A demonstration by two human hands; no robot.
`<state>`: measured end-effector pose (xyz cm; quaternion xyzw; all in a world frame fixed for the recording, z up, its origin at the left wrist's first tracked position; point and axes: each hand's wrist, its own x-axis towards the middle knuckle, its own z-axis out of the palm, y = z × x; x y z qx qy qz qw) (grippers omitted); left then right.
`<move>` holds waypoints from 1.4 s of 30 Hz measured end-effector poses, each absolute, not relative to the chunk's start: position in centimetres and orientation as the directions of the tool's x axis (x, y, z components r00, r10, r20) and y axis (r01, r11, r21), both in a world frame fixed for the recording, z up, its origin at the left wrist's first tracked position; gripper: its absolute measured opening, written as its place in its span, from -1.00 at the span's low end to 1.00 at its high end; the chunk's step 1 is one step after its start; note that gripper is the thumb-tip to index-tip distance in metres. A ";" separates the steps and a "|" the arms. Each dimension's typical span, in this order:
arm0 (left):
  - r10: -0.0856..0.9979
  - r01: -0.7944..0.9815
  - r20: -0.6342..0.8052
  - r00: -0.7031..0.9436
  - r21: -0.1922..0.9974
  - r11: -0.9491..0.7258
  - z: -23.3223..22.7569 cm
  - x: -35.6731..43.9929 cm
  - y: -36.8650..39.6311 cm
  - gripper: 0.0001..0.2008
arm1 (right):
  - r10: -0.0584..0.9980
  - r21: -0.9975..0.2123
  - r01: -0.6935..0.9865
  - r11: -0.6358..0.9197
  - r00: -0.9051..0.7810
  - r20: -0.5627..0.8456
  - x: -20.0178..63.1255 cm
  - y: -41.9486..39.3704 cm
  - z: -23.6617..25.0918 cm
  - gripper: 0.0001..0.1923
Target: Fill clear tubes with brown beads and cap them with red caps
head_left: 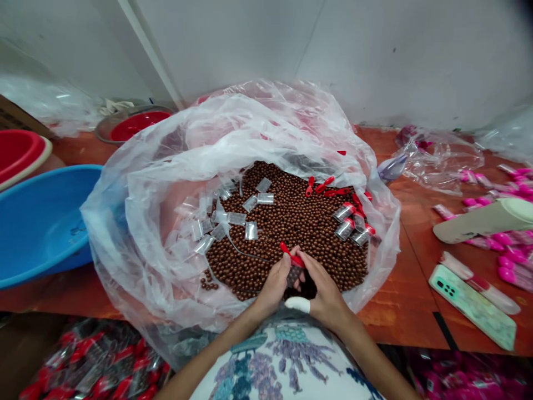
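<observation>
Left hand [272, 286] and right hand [322, 291]: lower centre of the frame, fingers pinched together on one small sachet [295, 275] with a red scoop [291, 255] at its top, held just above the brown beads [291, 222]. Beads: heaped in a clear plastic bag [166, 166], its rim rising on all sides. Empty sachets [233, 216]: centre-left on the heap. Filled sachets [352, 225]: centre-right. Blue basin [41, 222]: left, touching the bag. Phone [472, 305]: lower right, on open tabletop [400, 311].
</observation>
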<state>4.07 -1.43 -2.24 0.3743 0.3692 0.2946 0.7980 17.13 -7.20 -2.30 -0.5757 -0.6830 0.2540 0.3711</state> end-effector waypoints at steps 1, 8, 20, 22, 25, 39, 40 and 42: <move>0.748 -0.169 -0.364 0.555 0.831 0.530 -2.3 3.9 -1.3 -0.32 | 0.980 -0.819 0.541 0.190 -0.056 0.190 17.4 -7.2 -2.1 -0.31; 0.727 -0.107 -0.331 0.602 0.869 0.484 -2.5 4.0 -1.5 -0.31 | 0.946 -0.977 0.215 0.000 0.317 0.069 16.7 -7.4 -2.3 -0.72; 0.760 -0.128 -0.335 0.557 0.870 0.477 -2.4 4.2 -2.1 -0.30 | 0.941 -0.925 0.376 0.060 0.288 0.178 16.3 -7.7 -3.0 -0.70; 0.762 -0.124 -0.349 0.546 0.866 0.485 -2.2 4.1 -2.1 -0.29 | 0.954 -0.892 0.442 0.098 0.213 0.210 16.4 -7.7 -2.9 -0.68; 0.763 -0.140 -0.371 0.529 0.849 0.509 -1.8 4.1 -1.9 -0.29 | 0.965 -0.819 0.554 0.151 0.098 0.244 16.4 -7.6 -2.8 -0.47; 0.770 -0.239 -0.380 0.513 0.798 0.553 -2.2 4.8 -2.5 -0.49 | 0.947 -0.684 0.708 0.176 0.067 0.314 15.6 -7.4 -3.8 -0.36; 0.775 -0.247 -0.378 0.507 0.798 0.550 -2.2 4.8 -2.4 -0.50 | 0.951 -0.674 0.715 0.184 0.045 0.306 15.7 -7.4 -3.6 -0.34; 0.795 -0.279 -0.361 0.487 0.799 0.533 -2.1 4.7 -2.0 -0.51 | 0.960 -0.664 0.716 0.215 -0.031 0.278 16.3 -7.2 -3.1 -0.27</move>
